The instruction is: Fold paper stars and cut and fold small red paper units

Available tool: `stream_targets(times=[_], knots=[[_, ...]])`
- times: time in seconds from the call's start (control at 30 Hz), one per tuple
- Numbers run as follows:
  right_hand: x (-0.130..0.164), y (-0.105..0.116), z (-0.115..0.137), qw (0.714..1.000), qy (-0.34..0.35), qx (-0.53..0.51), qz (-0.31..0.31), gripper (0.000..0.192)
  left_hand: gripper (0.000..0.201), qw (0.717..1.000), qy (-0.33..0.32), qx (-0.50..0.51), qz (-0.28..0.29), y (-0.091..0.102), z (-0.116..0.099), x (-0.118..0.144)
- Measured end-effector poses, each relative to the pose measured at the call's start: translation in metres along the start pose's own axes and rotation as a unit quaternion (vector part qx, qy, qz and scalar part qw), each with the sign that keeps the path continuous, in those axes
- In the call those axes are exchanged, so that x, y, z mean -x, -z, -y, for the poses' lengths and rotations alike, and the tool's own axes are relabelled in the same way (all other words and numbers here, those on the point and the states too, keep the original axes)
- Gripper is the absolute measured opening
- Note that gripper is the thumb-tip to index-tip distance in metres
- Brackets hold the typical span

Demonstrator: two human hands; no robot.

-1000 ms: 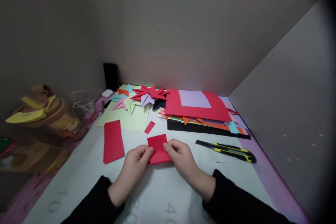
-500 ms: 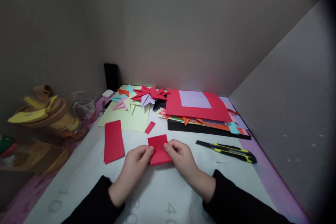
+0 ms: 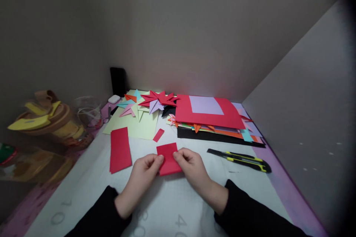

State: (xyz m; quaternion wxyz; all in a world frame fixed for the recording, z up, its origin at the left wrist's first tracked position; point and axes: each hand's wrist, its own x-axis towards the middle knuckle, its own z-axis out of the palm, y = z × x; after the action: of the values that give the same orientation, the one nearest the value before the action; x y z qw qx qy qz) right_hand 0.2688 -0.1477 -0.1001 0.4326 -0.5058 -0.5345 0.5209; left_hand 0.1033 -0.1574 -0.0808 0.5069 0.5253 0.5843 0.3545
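Fingers (image 3: pixel 155 160) of your left hand (image 3: pixel 140 179) pinch the left edge of the small red paper piece (image 3: pixel 167 158), and your right hand (image 3: pixel 194 172) pinches its right edge, thumb on top. Both hands sit equally close, the piece held between them just above the counter (image 3: pixel 172 207), lower centre of the frame. Its longer side runs away from you, tilted slightly leftward, so the free far edge lies straight beyond your fingertips.

At upper centre right lies the stack of coloured sheets (image 3: pixel 211 120), red with a lilac panel on top. Left of it rests the pale green sheet (image 3: pixel 139 124) carrying the folded paper stars (image 3: pixel 151 102). Centre left lies the red rectangle strip (image 3: pixel 120 149). Right of your hands lies the utility knife (image 3: pixel 240 159). Smallest, the little red offcut (image 3: pixel 158 134) sits just beyond the held piece.
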Motion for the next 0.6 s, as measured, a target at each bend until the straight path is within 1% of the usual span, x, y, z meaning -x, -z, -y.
stream_targets(times=[0.13,0.37,0.5,0.6], knots=[[0.0006,-0.0001,0.0006,1.0,0.004,0.01,-0.008,0.039,0.045,0.999,0.026,0.031,0.028,-0.0005,-0.0007,0.0003],[0.001,-0.0008,0.0006,1.0,0.002,0.014,-0.001,0.038,0.045,0.997,0.046,0.057,0.01,-0.0018,-0.0038,0.0011],[0.0016,-0.0013,-0.0016,1.0,-0.002,0.004,0.004,0.038,0.044,0.994,0.061,0.088,0.019,-0.0019,-0.0015,0.0003],[-0.0021,0.0027,-0.0006,1.0,-0.018,-0.017,0.019,0.039,0.044,0.991,0.065,0.116,0.027,0.0028,0.0043,-0.0031]])
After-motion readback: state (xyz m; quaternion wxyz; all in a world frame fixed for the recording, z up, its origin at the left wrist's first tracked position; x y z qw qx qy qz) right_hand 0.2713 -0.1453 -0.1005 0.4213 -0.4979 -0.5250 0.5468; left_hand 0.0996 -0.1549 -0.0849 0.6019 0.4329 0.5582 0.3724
